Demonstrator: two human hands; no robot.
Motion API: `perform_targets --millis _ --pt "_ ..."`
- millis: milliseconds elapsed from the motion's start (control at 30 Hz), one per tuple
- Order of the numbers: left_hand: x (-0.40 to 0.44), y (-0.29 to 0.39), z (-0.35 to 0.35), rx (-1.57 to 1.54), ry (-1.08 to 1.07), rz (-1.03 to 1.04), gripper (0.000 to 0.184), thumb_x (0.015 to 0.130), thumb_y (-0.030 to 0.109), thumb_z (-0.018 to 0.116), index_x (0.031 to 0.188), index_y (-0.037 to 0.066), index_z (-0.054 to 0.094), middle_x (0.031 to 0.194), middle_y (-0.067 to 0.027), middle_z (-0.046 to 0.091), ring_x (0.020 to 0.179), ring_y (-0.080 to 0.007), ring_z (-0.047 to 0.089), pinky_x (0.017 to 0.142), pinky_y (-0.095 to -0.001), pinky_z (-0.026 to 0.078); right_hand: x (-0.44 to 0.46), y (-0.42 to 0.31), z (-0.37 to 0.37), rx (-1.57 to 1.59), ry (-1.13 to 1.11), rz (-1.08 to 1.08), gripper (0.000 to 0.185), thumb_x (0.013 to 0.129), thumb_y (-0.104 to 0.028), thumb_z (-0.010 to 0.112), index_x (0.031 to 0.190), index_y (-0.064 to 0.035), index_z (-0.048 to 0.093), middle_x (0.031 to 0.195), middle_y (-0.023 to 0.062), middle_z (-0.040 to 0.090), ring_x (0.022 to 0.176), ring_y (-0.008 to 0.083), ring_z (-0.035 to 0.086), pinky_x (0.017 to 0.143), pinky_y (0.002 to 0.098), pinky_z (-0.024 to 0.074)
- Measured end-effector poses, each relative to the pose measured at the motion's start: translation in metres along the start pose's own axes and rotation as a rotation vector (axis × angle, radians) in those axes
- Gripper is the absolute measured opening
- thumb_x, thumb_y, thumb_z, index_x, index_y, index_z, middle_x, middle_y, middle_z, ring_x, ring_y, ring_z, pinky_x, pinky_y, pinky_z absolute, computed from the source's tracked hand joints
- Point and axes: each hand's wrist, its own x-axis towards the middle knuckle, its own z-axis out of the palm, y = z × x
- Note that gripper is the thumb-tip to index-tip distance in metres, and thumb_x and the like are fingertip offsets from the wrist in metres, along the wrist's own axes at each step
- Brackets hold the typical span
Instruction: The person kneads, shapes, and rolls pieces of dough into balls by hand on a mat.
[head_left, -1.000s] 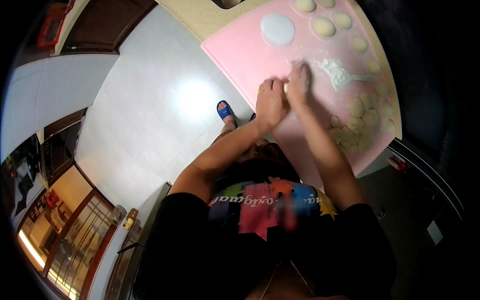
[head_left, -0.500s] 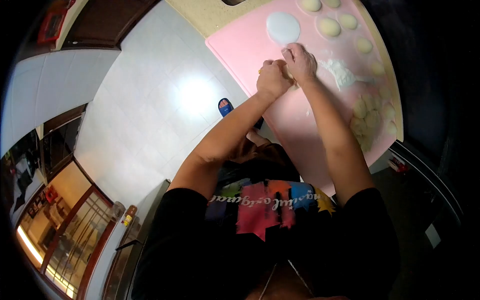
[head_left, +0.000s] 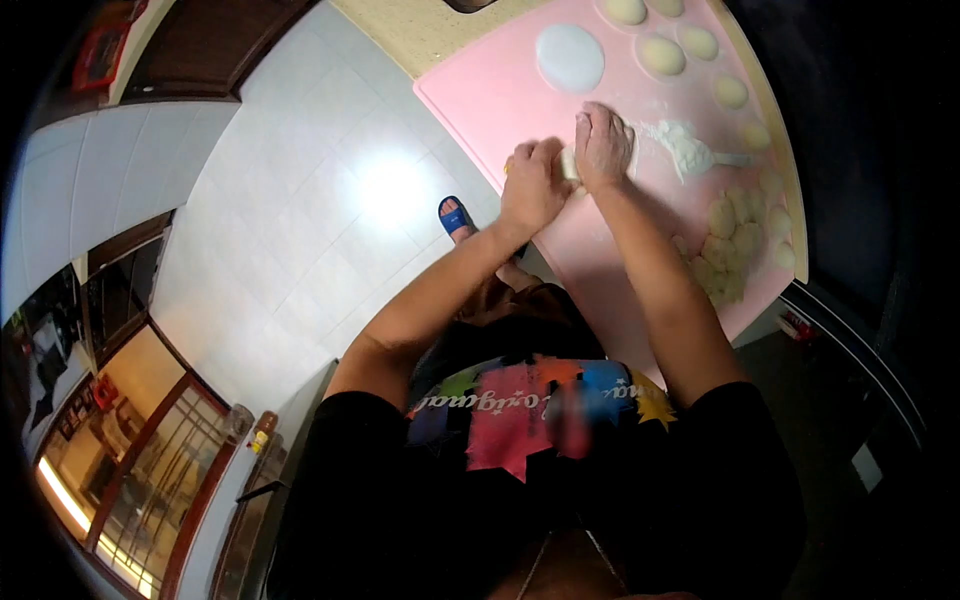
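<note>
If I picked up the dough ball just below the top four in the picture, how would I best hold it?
I'd pinch the dough ball gently by opposite sides, coming straight down from above. It looks rounded, with no handle, and the pink mat shows between it and its neighbours, so there should be room to close in.

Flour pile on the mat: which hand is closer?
Right. The right hand is beside the flour pile; the left hand is farther off, on the right hand's other side.
</note>
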Motion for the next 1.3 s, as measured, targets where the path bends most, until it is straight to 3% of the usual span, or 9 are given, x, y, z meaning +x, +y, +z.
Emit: perform_targets --millis 233,333,367,633,833,967,1033,1100,1300 --pt "0.027 0.002 0.015 -0.036 0.053 0.013 0.069 0.070 0.004 0.077 0.131 0.006 0.044 0.124 -0.0219 0.055 0.118 -0.0435 0.050 0.105 -0.0521 0.039 0.038 -0.012 -0.009 0.106 -0.167 0.008 0.032 0.097 -0.039 0.055 0.102 -0.0099 0.067 0.100 0.0123 0.071 0.086 0.0335 0.068 0.080 0.0454 0.0479" --pt "-0.010 0.002 0.028 -0.201 0.031 0.157 0.074 0.077 -0.003 0.065 0.144 -0.003 0.034 0.137 -0.0293 0.047 0.130 -0.0492 0.041 0.114 -0.0530 0.032 0.014 -0.032 -0.023 0.779 -0.305 0.945 0.040 0.101 -0.039 0.047 0.106 -0.0041 0.065 0.099 0.0220 0.067 0.095 0.0383 0.064 0.087 0.0473 0.0473" --pt "-0.025 -0.002 0.034 -0.204 0.027 0.159 0.074 0.077 -0.003 0.065 0.144 -0.003 0.034 0.137 -0.0293 0.047 0.130 -0.0492 0.041 0.114 -0.0530 0.032 -0.018 -0.023 -0.014 0.305 -0.150 0.344 0.037 0.101 -0.034 0.047 0.110 -0.0023 0.063 0.108 0.0231 0.065 0.105 0.0391 0.060 0.090 0.0455 0.0465" --pt "-0.025 -0.034 0.029 -0.161 -0.081 0.185 0.087 0.078 -0.004 0.063 0.153 -0.006 0.018 0.154 -0.0299 0.030 0.143 -0.0469 0.029 0.120 -0.0472 0.025 -0.015 -0.015 0.000 -0.013 0.004 0.060 0.030 0.098 -0.030 0.054 0.120 -0.0110 0.060 0.118 0.0133 0.067 0.109 0.0332 0.061 0.095 0.0504 0.0401" --pt "0.027 -0.003 0.010 -0.324 -0.108 0.121 0.072 0.070 -0.013 0.063 0.135 0.000 0.035 0.128 -0.0252 0.046 0.122 -0.0461 0.045 0.103 -0.0483 0.040 0.034 -0.003 0.006 0.042 -0.164 0.016 0.027 0.096 -0.036 0.057 0.100 -0.0126 0.069 0.104 0.0157 0.070 0.100 0.0311 0.066 0.083 0.0478 0.0485" --pt "0.004 -0.002 0.017 -0.302 -0.108 0.145 0.084 0.076 -0.005 0.069 0.147 -0.003 0.023 0.144 -0.0273 0.039 0.137 -0.0423 0.037 0.115 -0.0455 0.033 0.023 0.002 0.008 0.734 -0.448 0.775 0.026 0.096 -0.029 0.056 0.107 -0.0081 0.067 0.108 0.0247 0.065 0.104 0.0409 0.061 0.089 0.0489 0.0473" --pt "-0.018 0.002 0.021 -0.276 -0.168 0.123 0.088 0.077 -0.003 0.070 0.150 -0.004 0.020 0.149 -0.0286 0.035 0.142 -0.0439 0.032 0.118 -0.0465 0.030 -0.026 -0.018 -0.013 0.158 -0.163 0.232 0.027 0.096 -0.025 0.055 0.113 -0.0055 0.063 0.111 0.0245 0.063 0.104 0.0437 0.059 0.091 0.0506 0.0458" --pt "-0.042 -0.014 0.039 -0.101 0.010 0.308 0.091 0.079 0.000 0.071 0.152 -0.006 0.017 0.150 -0.0289 0.033 0.142 -0.0468 0.030 0.120 -0.0473 0.025 -0.064 -0.023 -0.008 0.262 0.060 0.264 0.029 0.096 -0.022 0.056 0.119 -0.0056 0.059 0.115 0.0213 0.063 0.108 0.0400 0.058 0.095 0.0516 0.0418" --pt "-0.011 -0.011 0.018 -0.208 -0.072 0.287 0.078 0.076 -0.006 0.063 0.145 -0.005 0.028 0.139 -0.0294 0.040 0.134 -0.0470 0.038 0.115 -0.0465 0.031 -0.015 -0.002 -0.005 -0.002 -0.027 0.031 0.027 0.096 -0.025 0.056 0.118 -0.0103 0.059 0.118 0.0129 0.066 0.115 0.0339 0.057 0.097 0.0498 0.0376"
